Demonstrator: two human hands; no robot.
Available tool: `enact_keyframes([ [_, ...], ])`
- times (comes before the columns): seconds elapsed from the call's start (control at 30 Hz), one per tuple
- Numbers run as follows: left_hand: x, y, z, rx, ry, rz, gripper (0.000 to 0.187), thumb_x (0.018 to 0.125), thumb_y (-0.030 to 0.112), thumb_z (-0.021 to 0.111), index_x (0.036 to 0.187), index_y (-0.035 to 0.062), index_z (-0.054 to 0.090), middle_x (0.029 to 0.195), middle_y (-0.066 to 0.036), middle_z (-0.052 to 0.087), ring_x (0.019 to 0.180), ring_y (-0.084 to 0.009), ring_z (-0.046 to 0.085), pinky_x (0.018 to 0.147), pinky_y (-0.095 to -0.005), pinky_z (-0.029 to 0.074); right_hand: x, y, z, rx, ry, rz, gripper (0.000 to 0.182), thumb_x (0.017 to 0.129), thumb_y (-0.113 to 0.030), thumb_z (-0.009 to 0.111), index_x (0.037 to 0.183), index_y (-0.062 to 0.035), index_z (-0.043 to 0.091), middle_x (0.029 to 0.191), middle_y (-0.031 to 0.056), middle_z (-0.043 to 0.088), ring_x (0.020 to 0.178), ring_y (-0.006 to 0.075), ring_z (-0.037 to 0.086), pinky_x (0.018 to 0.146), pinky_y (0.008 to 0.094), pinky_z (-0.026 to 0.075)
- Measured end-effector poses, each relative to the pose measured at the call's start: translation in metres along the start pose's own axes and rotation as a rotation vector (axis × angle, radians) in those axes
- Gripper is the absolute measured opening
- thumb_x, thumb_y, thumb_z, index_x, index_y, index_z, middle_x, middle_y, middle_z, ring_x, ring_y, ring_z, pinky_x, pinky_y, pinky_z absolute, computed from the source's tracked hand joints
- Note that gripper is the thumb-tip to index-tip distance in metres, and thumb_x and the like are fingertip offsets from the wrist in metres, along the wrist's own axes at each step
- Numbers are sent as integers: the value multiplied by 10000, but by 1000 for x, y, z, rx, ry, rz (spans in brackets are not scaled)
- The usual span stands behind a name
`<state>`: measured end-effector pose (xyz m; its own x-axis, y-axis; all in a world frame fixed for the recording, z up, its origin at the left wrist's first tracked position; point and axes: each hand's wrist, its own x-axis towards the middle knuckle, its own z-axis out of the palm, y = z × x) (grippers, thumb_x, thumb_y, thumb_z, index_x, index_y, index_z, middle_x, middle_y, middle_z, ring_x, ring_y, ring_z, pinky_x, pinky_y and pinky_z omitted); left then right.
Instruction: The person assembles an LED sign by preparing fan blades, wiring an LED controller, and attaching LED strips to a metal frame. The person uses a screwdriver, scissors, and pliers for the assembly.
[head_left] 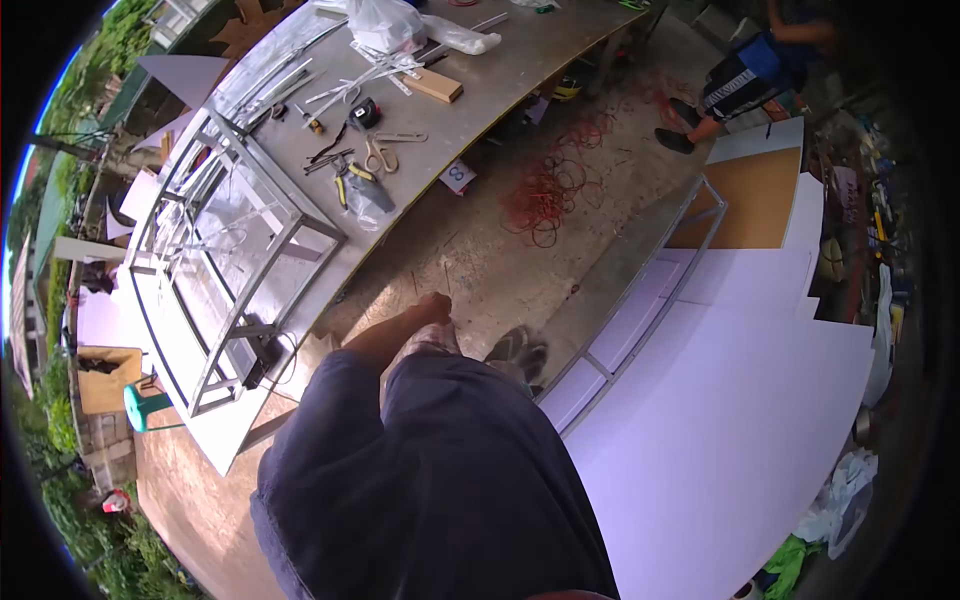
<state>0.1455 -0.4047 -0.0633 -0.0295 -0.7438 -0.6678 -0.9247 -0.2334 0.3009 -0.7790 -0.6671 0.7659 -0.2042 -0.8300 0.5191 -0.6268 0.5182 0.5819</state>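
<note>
My left hand (431, 308) hangs low in front of my body, just beyond the checkered cloth over my leg (429, 338). Its fingers look curled together; whatever they may hold is too small to make out. Below the hand lies the concrete floor, with thin dark slivers on it. Nearest on the left stands a welded metal frame (240, 325) on the worktable (440, 125). My right hand is out of view. On the table lie scissors (380, 155), yellow-handled pliers (355, 172), a tape measure (364, 112) and a wooden block (433, 85).
Large pale sheets (720, 400) and a long metal frame (610, 372) lie on the right. Tangled red strapping (545, 200) covers part of the floor. Another person (745, 80) is at the upper right. A green stool (147, 407) stands at the left.
</note>
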Motion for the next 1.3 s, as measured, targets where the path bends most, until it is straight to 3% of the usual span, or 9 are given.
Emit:
enact_keyframes([
  [0.2,-53,10,3,-185,-45,59,271,736,321,700,893,110,764,924,-142,727,895,-332,710,730,-450,576,-14,-24,-39,43,197,78,362,903,-265,562,687,13,643,696,216,592,671,374,587,636,491,483],
  [0.37,-71,-9,4,-284,216,230,261,780,272,680,944,83,751,940,-150,723,878,-339,700,773,-446,557,-25,-54,-109,155,506,98,393,910,-254,560,634,19,619,649,215,562,627,386,556,609,509,467],
  [0.67,-174,-32,-172,-677,804,158,211,857,166,662,1037,66,710,863,-193,690,760,-373,681,684,-438,539,-52,-235,-292,400,1202,-222,466,924,-234,555,540,30,575,564,214,507,547,409,500,560,543,437],
  [0.8,-242,-48,-237,-744,1101,109,169,876,114,664,1031,60,704,808,-175,685,676,-335,673,619,-398,526,-110,-421,-370,711,835,-402,350,953,-269,572,887,49,703,796,244,648,707,429,600,660,517,473],
  [0.9,-259,-80,-262,-678,1270,5,159,882,96,676,1033,58,704,758,-151,674,635,-286,665,595,-363,511,-32,-534,-321,659,831,-746,326,1025,-260,524,1202,-29,671,1201,138,674,1089,218,650,936,351,484],
  [0.93,-259,-88,-265,-723,1371,1,171,869,64,686,1038,64,708,749,-137,672,618,-264,657,580,-349,502,-76,-598,-353,985,588,-732,333,1014,-303,555,1191,-48,675,1193,99,671,1092,206,638,928,337,481],
  [1.07,-260,-122,-269,-677,1524,-224,188,869,39,689,1054,63,710,708,-123,651,577,-245,618,554,-331,475,-158,-800,-438,1257,440,-1100,255,987,-233,582,1121,-44,689,1051,81,671,947,224,649,847,315,483],
  [1.2,-252,-132,-269,-815,1471,-553,247,885,35,673,1128,74,684,689,-96,635,568,-237,601,563,-344,475,-222,-972,-492,1466,169,-1386,204,942,-151,616,1078,-20,693,973,111,670,846,251,651,767,334,491],
  [1.3,-241,-131,-266,-553,1456,-651,310,883,33,673,1189,68,642,712,-94,635,605,-230,620,573,-350,483,-270,-1089,-516,1526,30,-1634,186,902,-92,616,1041,11,684,944,150,657,859,313,650,755,370,497],
])
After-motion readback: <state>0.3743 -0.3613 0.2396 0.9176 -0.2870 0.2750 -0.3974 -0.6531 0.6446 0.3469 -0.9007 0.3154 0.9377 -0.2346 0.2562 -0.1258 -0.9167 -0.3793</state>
